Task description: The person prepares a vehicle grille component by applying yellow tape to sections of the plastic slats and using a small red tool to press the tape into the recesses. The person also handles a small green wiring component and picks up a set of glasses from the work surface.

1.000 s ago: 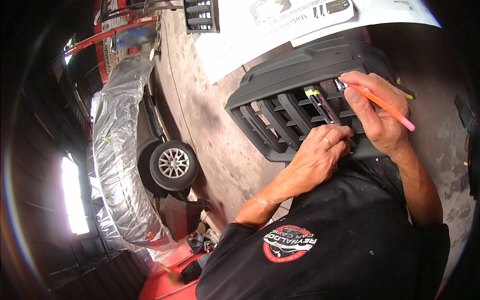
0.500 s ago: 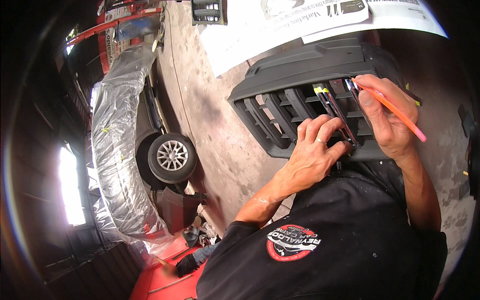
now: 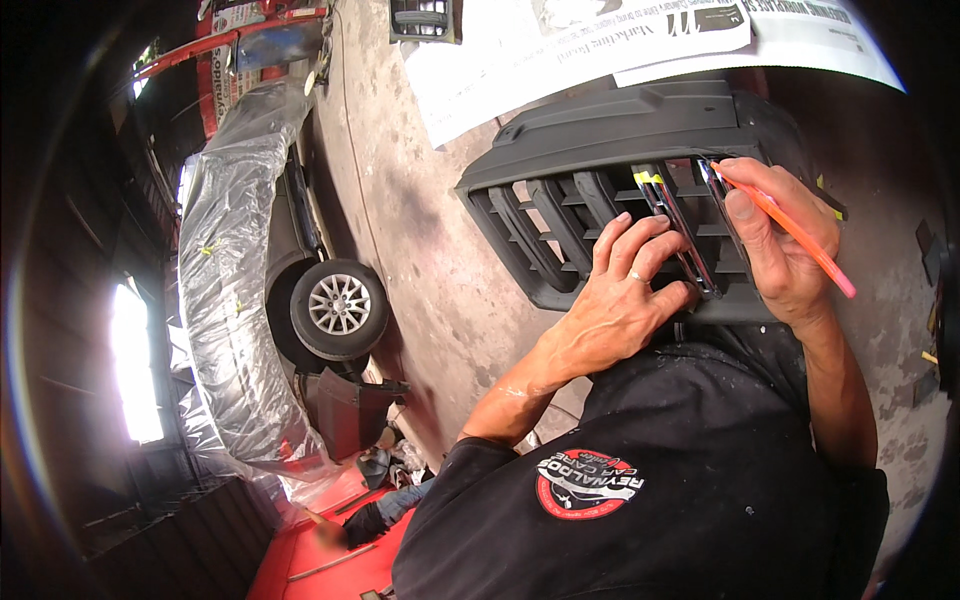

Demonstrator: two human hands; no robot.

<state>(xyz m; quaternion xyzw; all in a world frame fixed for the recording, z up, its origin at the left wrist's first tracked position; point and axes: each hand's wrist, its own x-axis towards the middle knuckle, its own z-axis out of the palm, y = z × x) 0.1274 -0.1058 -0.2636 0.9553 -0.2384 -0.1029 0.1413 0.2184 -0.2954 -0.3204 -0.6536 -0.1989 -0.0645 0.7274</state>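
Observation:
In front of me lies a black slatted plastic car grille (image 3: pixel 620 115). My left hand (image 3: pixel 615 300) rests on its near side, fingers spread and lightly bent, the thumb by the lower end of a glossy dark slat (image 3: pixel 675 222). Bits of yellow tape (image 3: pixel 648 176) sit at the far end of the glossy slats. My right hand (image 3: pixel 785 240) pinches a slim orange stick-like tool (image 3: pixel 800 232) whose exact kind I cannot make out. Its tip meets the far end of another glossy slat near the frame's upper edge; its pinkish butt points toward me.
White printed paper sheets (image 3: pixel 560 75) lie beyond the grille, with a smaller dark slatted part (image 3: pixel 425 20) beside them. Leftward on the stained concrete floor (image 3: pixel 430 240) stands a vehicle under plastic sheeting (image 3: pixel 225 270), its wheel (image 3: pixel 340 308) showing. Another person's arm (image 3: pixel 375 520) appears lower left.
The fingers of my left hand have lifted and straightened a little from the slats. The orange tool stays in my right hand, its tip slightly shifted at the slat's end.

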